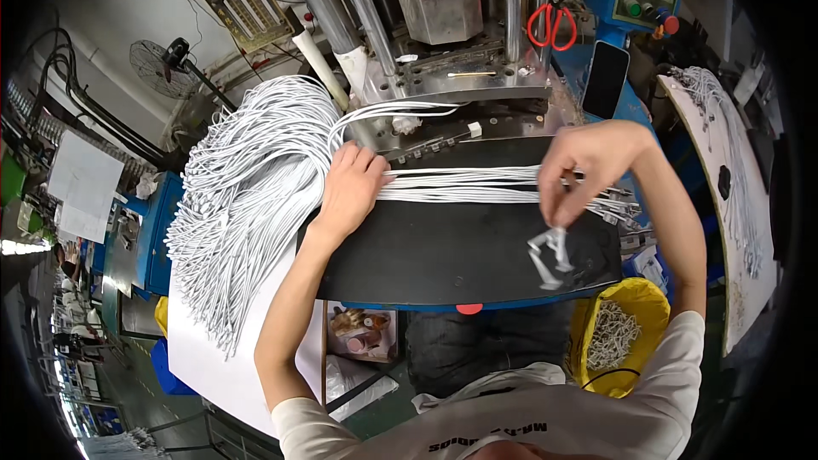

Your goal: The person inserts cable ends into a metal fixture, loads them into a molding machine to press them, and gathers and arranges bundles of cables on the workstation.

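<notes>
While the left hand [351, 192] curls over white cables [469, 196] lying across the black mat [426, 247], its grip too hidden to tell, the right hand [596, 158] pinches a blurred white piece [560, 247]. It hangs over the mat's right side.

Left of centre I can see the person's left hand [348, 192] lying over white cables [469, 196], their thick bundle [256, 136] spilling across the left of the frame. Right of centre, the right hand [584, 172] pinches a blurred white piece [555, 257] above the black work surface [417, 247]. Red-handled scissors [537, 27] hang at upper right; a yellow-lined bin [654, 302] stands lower right.
</notes>
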`<state>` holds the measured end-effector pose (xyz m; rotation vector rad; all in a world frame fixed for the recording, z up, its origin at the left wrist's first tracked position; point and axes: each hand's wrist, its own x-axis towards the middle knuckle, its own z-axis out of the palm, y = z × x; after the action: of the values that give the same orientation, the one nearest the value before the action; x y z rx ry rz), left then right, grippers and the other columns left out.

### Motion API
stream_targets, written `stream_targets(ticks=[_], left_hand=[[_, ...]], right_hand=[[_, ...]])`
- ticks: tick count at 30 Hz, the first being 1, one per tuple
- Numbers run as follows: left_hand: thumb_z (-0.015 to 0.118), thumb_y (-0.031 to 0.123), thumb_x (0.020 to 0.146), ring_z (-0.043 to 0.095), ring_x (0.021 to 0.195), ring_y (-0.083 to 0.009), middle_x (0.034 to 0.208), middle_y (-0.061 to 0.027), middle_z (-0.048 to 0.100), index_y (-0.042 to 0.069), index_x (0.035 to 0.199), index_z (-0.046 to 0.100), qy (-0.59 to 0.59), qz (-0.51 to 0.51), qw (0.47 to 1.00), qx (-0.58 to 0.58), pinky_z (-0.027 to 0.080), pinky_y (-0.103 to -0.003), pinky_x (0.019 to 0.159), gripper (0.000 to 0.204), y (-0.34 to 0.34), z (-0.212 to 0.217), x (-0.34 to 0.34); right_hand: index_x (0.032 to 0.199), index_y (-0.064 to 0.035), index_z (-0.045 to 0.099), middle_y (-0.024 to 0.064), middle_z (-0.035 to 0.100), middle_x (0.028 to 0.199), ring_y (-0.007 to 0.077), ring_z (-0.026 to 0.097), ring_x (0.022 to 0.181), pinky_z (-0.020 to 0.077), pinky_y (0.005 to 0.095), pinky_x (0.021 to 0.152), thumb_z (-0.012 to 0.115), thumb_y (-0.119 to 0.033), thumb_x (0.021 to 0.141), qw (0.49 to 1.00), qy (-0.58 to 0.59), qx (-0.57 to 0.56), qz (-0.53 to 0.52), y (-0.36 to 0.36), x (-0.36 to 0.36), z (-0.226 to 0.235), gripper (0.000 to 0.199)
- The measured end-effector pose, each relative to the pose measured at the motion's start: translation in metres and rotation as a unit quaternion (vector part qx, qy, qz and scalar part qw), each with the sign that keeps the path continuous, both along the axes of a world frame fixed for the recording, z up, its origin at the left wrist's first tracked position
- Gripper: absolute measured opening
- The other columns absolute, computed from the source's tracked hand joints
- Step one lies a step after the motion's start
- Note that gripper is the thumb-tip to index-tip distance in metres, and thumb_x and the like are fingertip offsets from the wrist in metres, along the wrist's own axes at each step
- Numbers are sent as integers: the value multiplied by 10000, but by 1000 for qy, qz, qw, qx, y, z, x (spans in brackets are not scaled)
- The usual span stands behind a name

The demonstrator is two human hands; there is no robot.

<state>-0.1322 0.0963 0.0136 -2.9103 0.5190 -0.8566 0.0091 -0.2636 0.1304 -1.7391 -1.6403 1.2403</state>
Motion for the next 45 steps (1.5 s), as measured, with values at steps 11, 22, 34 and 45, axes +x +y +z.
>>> stream_targets(ticks=[11, 22, 34, 45], left_hand=[[795, 23, 808, 633, 992, -304, 936, -101, 680, 28, 970, 678, -68, -79, 985, -141, 475, -515, 1088, 200, 4, -28, 9], [824, 20, 757, 655, 961, -278, 928, -93, 689, 28, 1008, 668, -94, -87, 975, -182, 493, -503, 1053, 295, 4, -23, 3], [794, 66, 898, 659, 758, -63, 829, -23, 689, -23, 1157, 623, 461, -33, 690, -557, 495, -213, 667, 324, -163, 16, -33], [776, 47, 928, 628, 783, -44, 893, -11, 659, -42, 1220, 583, 392, -57, 631, -668, 475, -188, 667, 361, -155, 33, -46]], right_hand=[[1280, 13, 595, 191, 573, 1195, 374, 605, 1145, 461, 424, 991, 690, -82, 921, 910, -247, 265, -203, 116, -17, -117, 383], [1324, 21, 577, 189, 469, 1178, 382, 544, 1018, 425, 474, 890, 650, 7, 925, 794, -481, 143, -341, -51, -24, -89, 406], [1195, -6, 604, 179, 548, 1045, 386, 608, 1014, 511, 450, 825, 653, -94, 950, 831, -457, 114, -295, -11, -49, -96, 265], [1299, -13, 611, 171, 668, 1176, 183, 660, 1074, 530, 341, 876, 638, -343, 1039, 848, 152, 208, -464, -36, -27, -99, 421]])
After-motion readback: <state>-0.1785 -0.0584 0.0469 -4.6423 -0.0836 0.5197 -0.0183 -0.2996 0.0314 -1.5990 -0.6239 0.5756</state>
